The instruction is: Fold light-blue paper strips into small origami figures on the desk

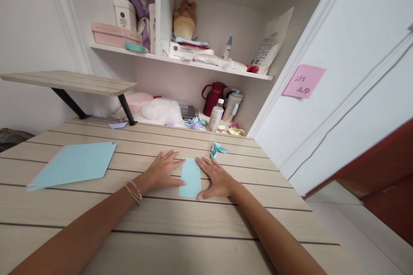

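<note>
A folded strip of light blue paper [190,177] lies on the wooden table [167,227] in front of me. My left hand [164,170] lies flat at its left edge, fingers stretched out and touching the paper. My right hand [215,178] lies flat at its right edge, fingers spread, thumb near the strip's lower corner. Neither hand grips anything. A small folded blue paper figure [217,149] sits just beyond my right hand.
A stack of blue paper sheets [73,164] lies at the table's left. A raised wooden shelf [69,80] stands at the back left. Behind are a red jug [213,96], a bottle [215,115], paper scraps and cluttered shelves. A white door with a pink note [303,80] closes the right.
</note>
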Action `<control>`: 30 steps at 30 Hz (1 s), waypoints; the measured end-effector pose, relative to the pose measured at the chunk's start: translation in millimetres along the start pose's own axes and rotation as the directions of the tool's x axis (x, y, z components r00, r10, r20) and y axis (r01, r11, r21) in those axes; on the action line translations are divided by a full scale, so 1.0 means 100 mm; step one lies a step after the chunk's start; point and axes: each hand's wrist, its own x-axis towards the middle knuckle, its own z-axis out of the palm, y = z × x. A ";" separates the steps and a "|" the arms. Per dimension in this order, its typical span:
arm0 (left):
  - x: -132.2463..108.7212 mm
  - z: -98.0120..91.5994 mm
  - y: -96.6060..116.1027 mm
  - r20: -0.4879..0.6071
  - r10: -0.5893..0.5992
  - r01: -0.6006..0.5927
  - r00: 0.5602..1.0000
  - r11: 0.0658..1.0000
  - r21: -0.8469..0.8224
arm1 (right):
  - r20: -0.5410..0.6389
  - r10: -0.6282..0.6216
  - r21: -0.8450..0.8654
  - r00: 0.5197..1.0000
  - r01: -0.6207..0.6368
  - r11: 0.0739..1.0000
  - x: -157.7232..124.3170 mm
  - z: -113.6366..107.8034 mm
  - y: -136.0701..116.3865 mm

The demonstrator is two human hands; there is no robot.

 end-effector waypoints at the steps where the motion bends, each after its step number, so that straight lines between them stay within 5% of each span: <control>1: 0.00 -0.01 0.02 -0.024 0.033 -0.032 0.999 0.999 0.018 | 0.002 0.010 0.003 1.000 -0.010 1.000 0.00 0.00 0.00; 6: 0.09 -0.05 0.22 -0.051 0.296 -0.291 0.954 0.953 0.080 | -0.017 0.038 0.048 0.999 -0.037 0.998 0.01 0.01 0.00; 17: 0.29 0.00 0.30 -0.017 0.279 -0.279 0.960 0.960 0.004 | -0.081 0.036 0.104 0.996 -0.027 0.994 0.01 0.03 0.01; 30: -0.23 -0.21 0.61 0.054 0.408 -0.402 0.911 0.910 -0.105 | -0.085 0.012 0.073 0.996 -0.006 0.997 0.01 0.05 0.07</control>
